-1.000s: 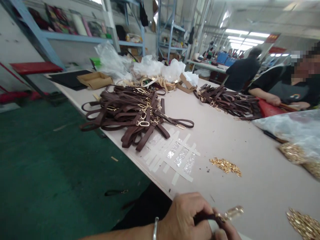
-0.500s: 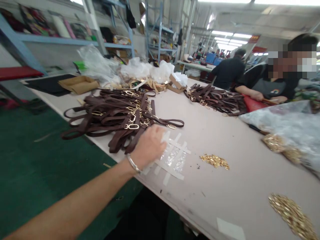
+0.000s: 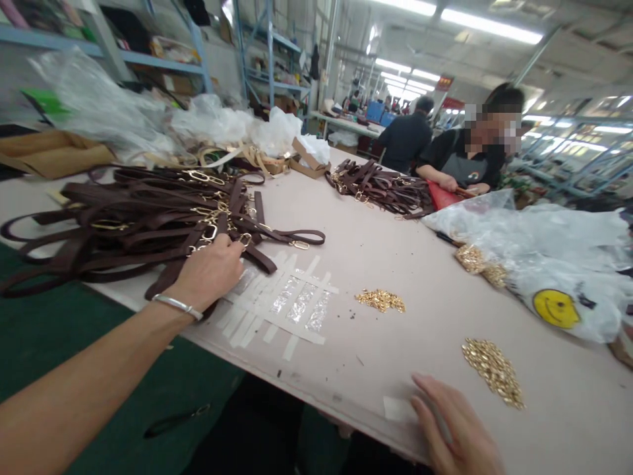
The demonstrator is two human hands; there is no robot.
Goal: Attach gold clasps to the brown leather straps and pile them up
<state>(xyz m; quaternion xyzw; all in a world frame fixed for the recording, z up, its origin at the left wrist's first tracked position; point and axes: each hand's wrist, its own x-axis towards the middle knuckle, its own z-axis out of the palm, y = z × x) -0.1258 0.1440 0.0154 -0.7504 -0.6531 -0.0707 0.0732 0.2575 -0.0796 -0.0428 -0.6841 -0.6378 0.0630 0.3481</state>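
My left hand (image 3: pixel 210 272), with a silver bangle at the wrist, is at the near right edge of a heap of dark brown leather straps (image 3: pixel 133 211) with gold clasps. Its fingers are closed on a strap beside a gold ring. Clear plastic strips taped down (image 3: pixel 302 300) lie just right of it. Low in the view, my right hand (image 3: pixel 452 429) is over the table's near edge, fingers apart, holding nothing, by a piece of pale tape (image 3: pixel 398 409). Two piles of small gold pieces, a smaller one (image 3: pixel 380 300) and a larger one (image 3: pixel 493 371), lie beyond it.
A second strap heap (image 3: pixel 386 188) lies farther back. A person (image 3: pixel 469 155) works at the far side near large plastic bags (image 3: pixel 554 237). A cardboard tray (image 3: pixel 54 152) and crumpled plastic stand at the back left. One strap (image 3: pixel 171 422) lies on the green floor.
The view has swung right. My left hand has moved from over the taped strips onto the strap heap and closed on a strap. My right hand has come into view.
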